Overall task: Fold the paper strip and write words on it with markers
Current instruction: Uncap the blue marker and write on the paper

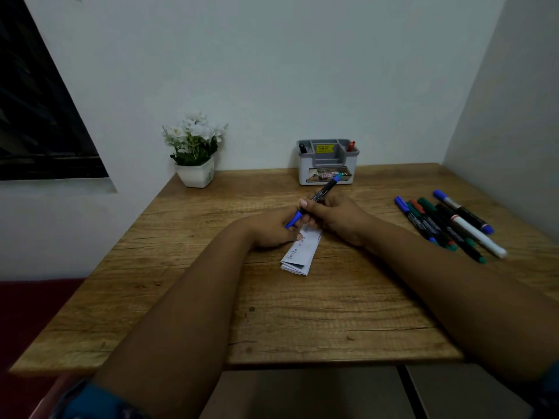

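Both hands meet mid-surface: right hand (335, 216) grips black marker (323, 192), left hand (272, 228) closed on its blue cap (294, 220). Folded strip (299, 252) w/ writing lies just beneath. Spare markers (447, 225) near right edge.

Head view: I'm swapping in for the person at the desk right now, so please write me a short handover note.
Left hand: shut on the blue cap end of the marker.
Right hand: shut on the marker's black barrel; whether the cap is coming off or going on cannot be told.
Paper strip: folded, lying on the table under the hands, with handwritten words on its top face.
Spare markers: lying at the right of the table; organizer by the wall.
Done: folding, some writing.
Left: possibly more words.
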